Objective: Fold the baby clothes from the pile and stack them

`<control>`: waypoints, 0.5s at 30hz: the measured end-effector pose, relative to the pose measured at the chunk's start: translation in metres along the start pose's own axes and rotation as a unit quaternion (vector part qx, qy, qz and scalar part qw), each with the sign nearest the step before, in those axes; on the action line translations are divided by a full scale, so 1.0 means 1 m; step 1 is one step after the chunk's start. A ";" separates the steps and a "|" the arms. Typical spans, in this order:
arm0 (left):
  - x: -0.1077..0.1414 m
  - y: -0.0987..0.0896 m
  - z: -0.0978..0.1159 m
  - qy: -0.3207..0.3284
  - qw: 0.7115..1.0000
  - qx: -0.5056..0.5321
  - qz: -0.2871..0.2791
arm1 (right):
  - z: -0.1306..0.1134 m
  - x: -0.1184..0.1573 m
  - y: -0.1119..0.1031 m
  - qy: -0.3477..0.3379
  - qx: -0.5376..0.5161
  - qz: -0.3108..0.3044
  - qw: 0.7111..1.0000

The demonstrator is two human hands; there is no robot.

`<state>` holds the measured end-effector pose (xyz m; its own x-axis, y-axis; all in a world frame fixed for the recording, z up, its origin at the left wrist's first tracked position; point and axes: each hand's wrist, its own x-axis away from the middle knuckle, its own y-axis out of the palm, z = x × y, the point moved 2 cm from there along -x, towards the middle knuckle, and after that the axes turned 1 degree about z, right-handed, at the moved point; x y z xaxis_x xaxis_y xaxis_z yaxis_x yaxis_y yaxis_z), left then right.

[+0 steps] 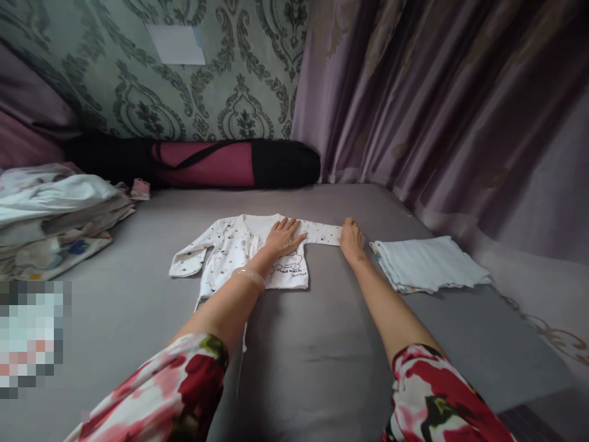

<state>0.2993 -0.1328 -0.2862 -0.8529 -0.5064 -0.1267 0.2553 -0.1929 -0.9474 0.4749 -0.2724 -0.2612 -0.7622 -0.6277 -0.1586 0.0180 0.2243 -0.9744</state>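
A small white baby shirt [230, 245] with a scattered print and lettering on the front lies spread on the grey bed sheet [313, 344]. Flat on its upper chest, fingers spread, rests my left hand [281, 238]. My right hand [352, 238] grips the cuff of the sleeve that stretches out to the right, its fingers closed round the cloth. The other sleeve bends downward on the left. A thin tie string [245, 337] trails from the shirt's lower edge, partly hidden by my left forearm.
To the right lies a stack of folded white cloths [427, 263]. Piled clothes [55, 209] sit at the left, near a small pink object [140, 188]. A long black and maroon bag [207, 163] lies along the patterned wall. Purple curtains [414, 92] hang at the right.
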 end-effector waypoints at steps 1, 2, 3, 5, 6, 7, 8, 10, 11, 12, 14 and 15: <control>0.000 0.000 0.000 0.000 1.000 0.001 -0.004 | -0.001 0.000 0.002 0.000 0.009 0.001 1.000; -0.001 0.001 -0.001 0.002 1.000 0.004 -0.007 | -0.002 0.000 0.003 0.002 0.017 0.002 1.000; -0.002 0.001 -0.002 0.002 1.000 0.006 -0.009 | -0.003 -0.001 0.004 0.007 0.024 0.003 1.000; -0.004 0.003 -0.005 0.003 1.000 0.012 -0.012 | -0.001 -0.003 0.004 0.022 0.033 0.006 0.999; -0.005 0.004 -0.006 0.002 1.000 0.014 -0.014 | 0.001 -0.004 0.004 0.033 0.036 0.006 0.999; -0.006 0.005 -0.007 0.000 1.000 0.015 -0.017 | 0.005 -0.006 0.004 0.042 0.036 0.007 0.998; -0.007 0.006 -0.007 0.000 1.000 0.016 -0.020 | 0.008 -0.009 0.003 0.052 0.037 0.007 0.998; -0.008 0.005 -0.008 -0.001 1.000 0.016 -0.026 | 0.012 -0.013 0.003 0.059 0.035 0.008 0.998; -0.009 0.005 -0.007 -0.001 1.000 0.014 -0.027 | 0.011 -0.015 0.002 0.051 0.031 0.012 0.998; -0.009 0.004 -0.007 -0.001 1.000 0.013 -0.029 | 0.008 -0.016 0.003 0.032 0.022 0.016 0.999; -0.009 0.002 -0.005 -0.003 0.999 0.013 -0.031 | -0.009 -0.014 0.005 -0.037 -0.016 0.015 0.999; -0.009 0.002 -0.005 -0.005 0.999 0.013 -0.033 | -0.022 -0.011 0.007 -0.081 -0.046 0.002 0.996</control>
<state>0.3055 -0.1240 -0.2887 -0.8638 -0.5001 -0.0615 0.2105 -0.2474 -0.9458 0.4690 -0.2471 -0.2629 -0.6473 -0.7375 -0.1925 -0.0444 0.2887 -0.9564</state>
